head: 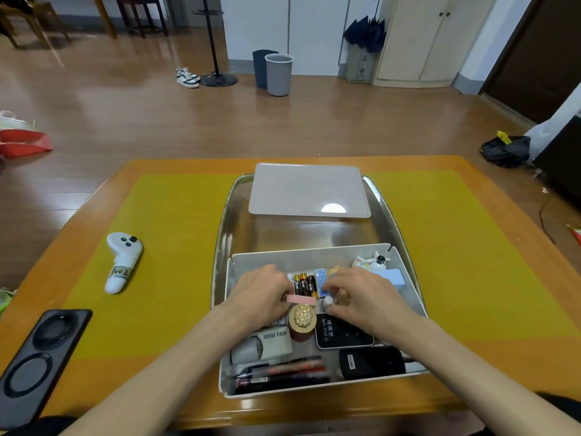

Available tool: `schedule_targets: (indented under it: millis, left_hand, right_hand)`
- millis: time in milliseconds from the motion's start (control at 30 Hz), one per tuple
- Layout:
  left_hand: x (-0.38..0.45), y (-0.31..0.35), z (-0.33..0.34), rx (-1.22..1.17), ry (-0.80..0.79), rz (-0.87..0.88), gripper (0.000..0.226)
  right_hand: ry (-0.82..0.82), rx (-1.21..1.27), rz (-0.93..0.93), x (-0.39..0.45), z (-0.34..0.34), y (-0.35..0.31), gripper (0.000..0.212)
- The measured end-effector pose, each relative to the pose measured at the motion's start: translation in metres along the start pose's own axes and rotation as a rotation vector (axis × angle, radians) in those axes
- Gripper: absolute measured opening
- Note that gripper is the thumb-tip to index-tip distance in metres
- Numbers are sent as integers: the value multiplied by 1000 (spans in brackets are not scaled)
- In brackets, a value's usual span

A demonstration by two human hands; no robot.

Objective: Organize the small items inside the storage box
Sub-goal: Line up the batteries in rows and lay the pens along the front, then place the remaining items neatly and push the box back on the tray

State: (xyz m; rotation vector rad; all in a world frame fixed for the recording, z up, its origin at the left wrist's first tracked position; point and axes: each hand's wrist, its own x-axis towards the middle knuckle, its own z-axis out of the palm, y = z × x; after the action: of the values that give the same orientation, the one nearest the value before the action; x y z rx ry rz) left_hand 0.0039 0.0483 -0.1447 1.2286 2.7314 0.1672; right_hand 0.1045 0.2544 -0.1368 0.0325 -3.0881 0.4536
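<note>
A white storage box (309,253) sits in a clear tray (221,228) on the table. Both hands are inside the box. My left hand (262,294) pinches one end of a pink eraser (302,299). My right hand (361,297) curls its fingers around a small white-capped item (328,301). Between the hands lie three batteries (303,283) and a blue starred card box (321,278). Nearer me are a gold-topped stamp (302,317), a black Wi-Fi device (341,333), a mini fan box (267,343), several pens (283,371) and a black mouse (372,361).
The box lid (309,190) lies at the far end of the tray. A cat figurine (372,262) and a light blue block (394,276) sit at the box's far right. A white controller (121,261) and a black phone (41,357) lie on the yellow mat (166,247) to the left.
</note>
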Motion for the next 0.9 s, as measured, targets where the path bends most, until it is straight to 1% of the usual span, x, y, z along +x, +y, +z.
schedule_targets:
  millis: [100, 267, 400, 633, 800, 900]
  left_hand:
    - [0, 2, 2, 7, -16, -30, 18]
    - [1, 4, 5, 29, 29, -56, 20]
    - [1, 2, 6, 5, 61, -41, 21]
    - [-1, -1, 10, -1, 93, 15, 12]
    - [-4, 2, 6, -10, 91, 6, 18]
    - [-14, 3, -1, -60, 134, 20, 22]
  right_hand:
    - [-8, -48, -31, -2, 3, -2, 17]
    - [20, -30, -14, 0, 2, 1, 12]
    - [25, -18, -3, 4, 6, 1, 13]
    - [63, -43, -10, 4, 7, -3, 13]
    - [66, -64, -6, 3, 1, -5, 14]
    - [63, -59, -18, 3, -1, -5, 14]
